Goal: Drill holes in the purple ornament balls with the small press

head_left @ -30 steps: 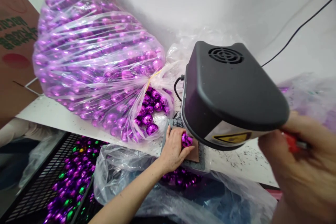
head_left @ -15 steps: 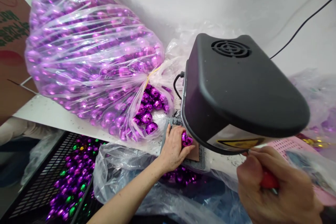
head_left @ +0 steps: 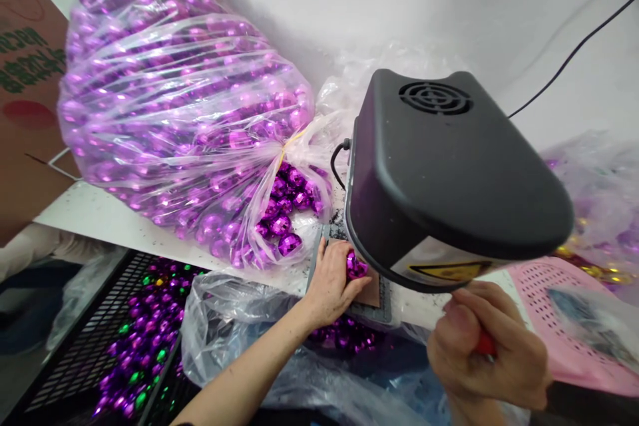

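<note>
My left hand (head_left: 330, 283) is closed on a faceted purple ball (head_left: 355, 265) and holds it on a small brown pad (head_left: 371, 295) under the black machine head (head_left: 439, 166). My right hand (head_left: 486, 353) is near the lower right, in front of the machine, fingers wrapped round a red handle (head_left: 484, 344) of a tool whose tip is hidden. A big clear bag of purple balls (head_left: 184, 113) lies on the white table (head_left: 94, 219) to the left, its open mouth spilling balls beside my left hand.
A black crate (head_left: 100, 339) with purple and green balls sits below the table at lower left. A clear bag (head_left: 234, 319) with more purple balls hangs at the table's front. A pink perforated basket (head_left: 559, 319) stands at the right. A cardboard box (head_left: 24, 100) stands far left.
My right hand with the red-handled tool has moved left and down, from the right edge to just below the front of the machine. My left hand has kept the ball on the pad.
</note>
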Action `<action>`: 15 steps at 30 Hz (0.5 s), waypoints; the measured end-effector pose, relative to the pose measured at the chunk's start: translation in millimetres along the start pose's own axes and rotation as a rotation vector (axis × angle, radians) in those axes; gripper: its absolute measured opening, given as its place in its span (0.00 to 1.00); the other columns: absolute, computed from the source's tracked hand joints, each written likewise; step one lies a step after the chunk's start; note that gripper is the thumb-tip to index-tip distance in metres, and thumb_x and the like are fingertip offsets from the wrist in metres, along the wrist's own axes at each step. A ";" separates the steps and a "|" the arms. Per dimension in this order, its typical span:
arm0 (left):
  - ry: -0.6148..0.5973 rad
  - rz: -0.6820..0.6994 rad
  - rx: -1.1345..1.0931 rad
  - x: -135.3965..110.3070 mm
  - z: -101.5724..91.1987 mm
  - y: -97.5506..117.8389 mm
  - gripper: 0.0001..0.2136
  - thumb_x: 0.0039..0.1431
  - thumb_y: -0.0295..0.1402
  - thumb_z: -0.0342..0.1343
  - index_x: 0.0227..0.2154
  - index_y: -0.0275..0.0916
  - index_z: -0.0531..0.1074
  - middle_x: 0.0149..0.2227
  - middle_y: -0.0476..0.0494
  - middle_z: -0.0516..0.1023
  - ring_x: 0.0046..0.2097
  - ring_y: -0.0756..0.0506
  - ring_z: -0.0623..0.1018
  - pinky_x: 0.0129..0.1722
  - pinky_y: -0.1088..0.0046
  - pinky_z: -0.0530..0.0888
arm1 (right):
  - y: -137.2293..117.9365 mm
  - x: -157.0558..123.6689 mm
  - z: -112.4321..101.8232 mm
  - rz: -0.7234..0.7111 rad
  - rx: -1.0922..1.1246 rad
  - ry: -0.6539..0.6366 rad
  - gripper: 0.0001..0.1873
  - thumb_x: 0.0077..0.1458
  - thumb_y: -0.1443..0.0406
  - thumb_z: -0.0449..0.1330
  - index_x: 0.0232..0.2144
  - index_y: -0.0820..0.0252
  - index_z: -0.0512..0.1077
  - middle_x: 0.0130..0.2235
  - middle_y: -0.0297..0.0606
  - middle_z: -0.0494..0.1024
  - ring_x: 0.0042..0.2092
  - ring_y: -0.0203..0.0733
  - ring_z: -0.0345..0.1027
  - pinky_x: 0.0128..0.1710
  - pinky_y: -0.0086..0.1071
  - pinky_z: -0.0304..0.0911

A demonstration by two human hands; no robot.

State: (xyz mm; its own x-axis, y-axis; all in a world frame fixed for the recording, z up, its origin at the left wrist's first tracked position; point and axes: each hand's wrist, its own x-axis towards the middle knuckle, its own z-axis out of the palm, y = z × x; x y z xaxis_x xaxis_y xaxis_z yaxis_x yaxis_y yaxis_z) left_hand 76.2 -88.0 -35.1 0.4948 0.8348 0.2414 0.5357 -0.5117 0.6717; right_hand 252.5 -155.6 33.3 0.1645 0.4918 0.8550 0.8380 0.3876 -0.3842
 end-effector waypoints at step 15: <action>-0.012 -0.024 -0.098 -1.2 2.7 -1.1 0.18 0.67 0.38 0.53 0.57 0.41 0.65 0.55 0.35 0.73 0.60 0.36 0.71 0.70 0.41 0.50 | 15.3 -26.2 20.1 -0.013 0.003 0.053 0.09 0.52 0.73 0.60 0.37 0.62 0.74 0.33 0.39 0.74 0.36 0.37 0.70 0.32 0.30 0.66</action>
State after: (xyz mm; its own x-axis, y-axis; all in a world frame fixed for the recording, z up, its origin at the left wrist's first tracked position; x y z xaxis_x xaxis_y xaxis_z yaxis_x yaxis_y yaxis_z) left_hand 76.9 -89.0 -38.0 0.4908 0.8439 0.2167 0.4783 -0.4688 0.7426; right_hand 250.5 -146.9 -2.0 0.1814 0.4447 0.8771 0.8385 0.3961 -0.3743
